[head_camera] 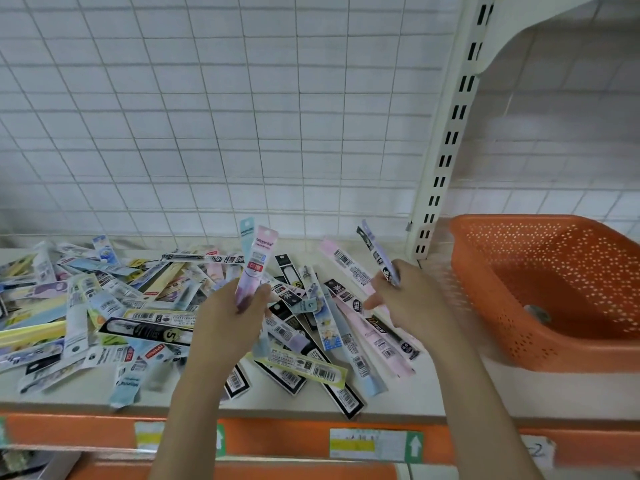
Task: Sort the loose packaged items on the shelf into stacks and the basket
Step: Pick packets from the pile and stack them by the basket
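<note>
Your left hand (239, 317) is curled round a small bunch of narrow packets, a pink packet (259, 261) in front and a light blue packet (246, 233) just behind it, both standing upright above the heap. Your right hand (401, 296) pinches a dark, purple-edged packet (375, 252) between thumb and fingers, tilted up and to the left, while its other fingers spread loosely over the pile. The loose packets (145, 306) lie scattered across the cream shelf (450, 393), thickest on the left and middle, overlapping every which way. The orange basket (519, 341) sits on the shelf to the right of your right hand, near but not touching; one small dark thing lies on its floor, too blurred to name
</note>
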The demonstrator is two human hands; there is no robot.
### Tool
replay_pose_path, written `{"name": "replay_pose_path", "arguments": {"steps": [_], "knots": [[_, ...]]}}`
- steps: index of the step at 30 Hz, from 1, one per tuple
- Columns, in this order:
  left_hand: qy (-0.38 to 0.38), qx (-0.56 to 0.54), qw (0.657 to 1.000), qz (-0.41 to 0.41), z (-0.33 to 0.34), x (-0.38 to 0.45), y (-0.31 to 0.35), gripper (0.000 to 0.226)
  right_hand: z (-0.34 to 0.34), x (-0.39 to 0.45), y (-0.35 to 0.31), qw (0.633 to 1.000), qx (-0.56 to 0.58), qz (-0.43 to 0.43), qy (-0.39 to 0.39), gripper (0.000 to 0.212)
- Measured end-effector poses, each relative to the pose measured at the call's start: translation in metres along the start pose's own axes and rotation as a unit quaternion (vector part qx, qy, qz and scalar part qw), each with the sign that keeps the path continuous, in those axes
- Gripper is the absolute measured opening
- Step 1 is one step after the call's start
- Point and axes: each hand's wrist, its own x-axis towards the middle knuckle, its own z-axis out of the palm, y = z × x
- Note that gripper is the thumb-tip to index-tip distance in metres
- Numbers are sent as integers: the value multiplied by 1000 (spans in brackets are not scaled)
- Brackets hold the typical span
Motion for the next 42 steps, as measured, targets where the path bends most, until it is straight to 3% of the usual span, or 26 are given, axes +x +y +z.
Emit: {"name": "replay_pose_path", "arguments": {"steps": [6,10,13,16,19,22,27,31,37,42], "knots": [[-4,6,1000,11,4,-5,-2,38,-3,-19,3,993,-56,-21,102,39],[10,-3,1000,22,6,-11,-3,41,-6,-26,12,989,-30,-6,145,28],[15,-5,1000,20,5,-14,-1,41,-10,-28,20,990,-12,13,141,14],[17,-8,1000,17,4,-15,-3,42,-16,-27,24,992,21,20,121,22],[28,-11,1000,8,1,-17,-5,43,-21,-22,25,998,-29,25,59,7],[43,-7,999,-2,-4,-19,-4,49,-23,-21,26,998,-29,45,32,10],[47,5,999,-5,-10,-17,-10,50,-24,-28,37,998,-43,21,27,23],[41,2,999,3,-5,-14,-10,48,-24,-30,36,997,-75,9,5,55],[19,-1,1000,15,5,-6,-9,43,-21,-17,29,1000,3,-9,-1,21],[16,-12,1000,1,7,-3,-8,44,-21,-6,22,1000,25,7,-10,18]]}}
